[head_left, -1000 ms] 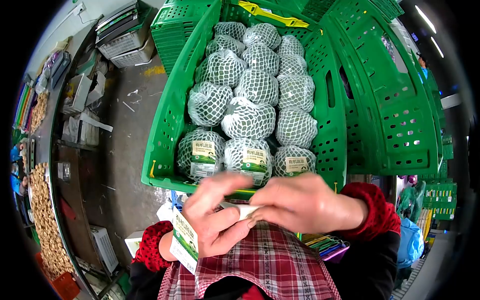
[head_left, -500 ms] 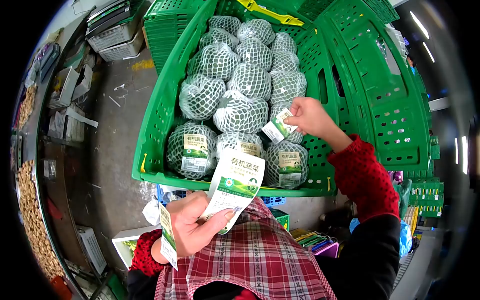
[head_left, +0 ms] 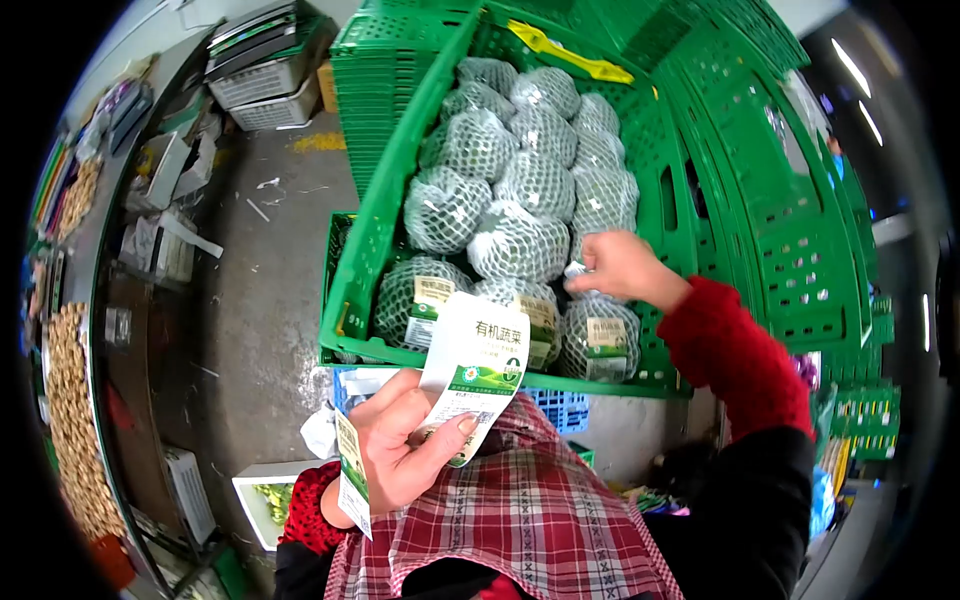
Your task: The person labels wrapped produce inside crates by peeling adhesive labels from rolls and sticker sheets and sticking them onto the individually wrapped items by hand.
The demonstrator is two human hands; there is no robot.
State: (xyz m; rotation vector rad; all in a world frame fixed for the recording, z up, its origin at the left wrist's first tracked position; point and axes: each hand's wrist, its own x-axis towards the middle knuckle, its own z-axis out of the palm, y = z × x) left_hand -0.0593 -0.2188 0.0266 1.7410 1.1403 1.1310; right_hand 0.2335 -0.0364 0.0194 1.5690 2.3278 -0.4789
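The left hand (head_left: 400, 450) is closed on a strip of printed labels (head_left: 472, 370), thumb pressing the paper against the curled fingers; the strip rises from the fist with its white-and-green face toward the camera, and a second length of it (head_left: 350, 478) hangs down past the wrist. This hand sits low in the view, just above a red plaid apron (head_left: 530, 530) and below the near rim of the green crate (head_left: 372, 240). The right hand (head_left: 622, 268) reaches into the crate, fingers drawn together on a small white piece at their tips; whether that piece is a label cannot be made out. The fingertips rest on a net-wrapped vegetable (head_left: 598, 235) in the right-hand column, second row from the near wall. Directly below it, the front row holds three netted vegetables, each already carrying a label: the left one (head_left: 420, 298), the middle one (head_left: 530, 310) partly hidden behind the raised strip, and the right one (head_left: 600, 338). The rows behind, up to the far wall, show bare netting. The crate is tilted toward the person and stands on a blue crate (head_left: 555, 405). More green crates (head_left: 800, 230) are stacked to the right. To the left, across a grey concrete floor (head_left: 270, 280), stand grey baskets (head_left: 265, 75).
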